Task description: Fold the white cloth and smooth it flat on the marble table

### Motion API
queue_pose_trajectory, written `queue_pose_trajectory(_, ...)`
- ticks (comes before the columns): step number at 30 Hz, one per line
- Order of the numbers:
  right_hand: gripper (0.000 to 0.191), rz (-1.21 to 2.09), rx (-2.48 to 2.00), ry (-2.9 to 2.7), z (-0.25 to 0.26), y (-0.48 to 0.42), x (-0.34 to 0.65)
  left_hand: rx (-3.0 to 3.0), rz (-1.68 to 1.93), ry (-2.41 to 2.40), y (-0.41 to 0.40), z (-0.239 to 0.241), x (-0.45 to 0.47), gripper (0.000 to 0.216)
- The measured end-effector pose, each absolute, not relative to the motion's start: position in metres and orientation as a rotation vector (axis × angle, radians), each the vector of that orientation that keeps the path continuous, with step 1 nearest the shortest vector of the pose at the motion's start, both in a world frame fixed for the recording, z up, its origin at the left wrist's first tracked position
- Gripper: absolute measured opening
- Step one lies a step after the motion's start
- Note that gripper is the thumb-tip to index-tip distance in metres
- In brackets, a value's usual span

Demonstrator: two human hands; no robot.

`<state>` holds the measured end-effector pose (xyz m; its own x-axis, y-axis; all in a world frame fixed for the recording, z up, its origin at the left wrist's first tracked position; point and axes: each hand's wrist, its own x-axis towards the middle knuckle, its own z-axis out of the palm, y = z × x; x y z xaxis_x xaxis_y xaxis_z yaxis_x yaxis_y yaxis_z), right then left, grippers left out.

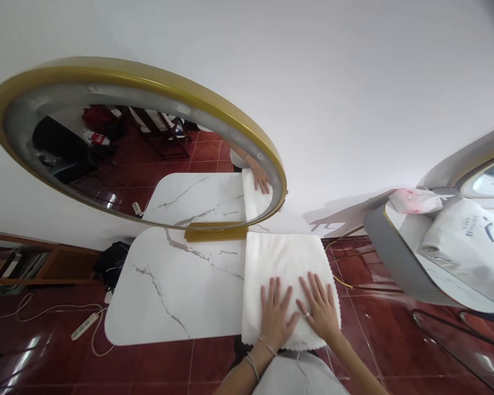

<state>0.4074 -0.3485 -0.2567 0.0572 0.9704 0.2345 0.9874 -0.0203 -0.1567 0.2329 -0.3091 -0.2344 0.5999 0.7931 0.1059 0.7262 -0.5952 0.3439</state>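
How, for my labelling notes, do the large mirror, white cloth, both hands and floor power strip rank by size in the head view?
Large mirror
White cloth
Left hand, right hand: too alike to rank
Floor power strip

The head camera looks forward and down from close above both hands (275,321) (321,312), facing the wall (354,88).

The left hand (276,315) and right hand (321,311) lie flat, fingers (277,289) spread. Both forearms (356,365) angle inward, thumbs (292,320) close together.
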Motion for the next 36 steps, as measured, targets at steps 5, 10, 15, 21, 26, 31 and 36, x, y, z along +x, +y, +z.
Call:
queue_pose_trajectory(5,0.068,-0.111,-2.077,-1.969,-0.254,-0.352,0.404,2.471,0.405,1.436,-0.287,-0.233,0.235,0.059)
queue_pose_trajectory(10,0.067,-0.111,-2.081,-1.978,-0.254,-0.331,0.402,2.427,0.455,1.611,-0.204,-0.235,0.239,0.061)
queue_pose_trajectory(15,0.064,-0.093,-2.082,-1.948,-0.255,-0.310,0.399,2.493,0.474,1.572,-0.162,-0.239,0.232,0.062)
queue_pose_trajectory(21,0.062,-0.068,-2.056,-1.846,-0.256,-0.294,0.415,2.269,0.700,1.840,-0.138,-0.226,0.233,0.038)
queue_pose_trajectory(26,0.064,-0.074,-2.052,-1.887,-0.257,-0.296,0.417,1.969,0.790,2.000,-0.125,-0.230,0.231,0.026)
queue_pose_trajectory(31,0.064,-0.050,-2.023,-1.946,-0.254,-0.295,0.412,1.916,0.803,2.056,-0.131,-0.231,0.221,0.034)
queue_pose_trajectory(36,0.065,-0.018,-1.980,-2.041,-0.249,-0.292,0.400,2.171,0.719,1.958,-0.147,-0.233,0.222,0.045)
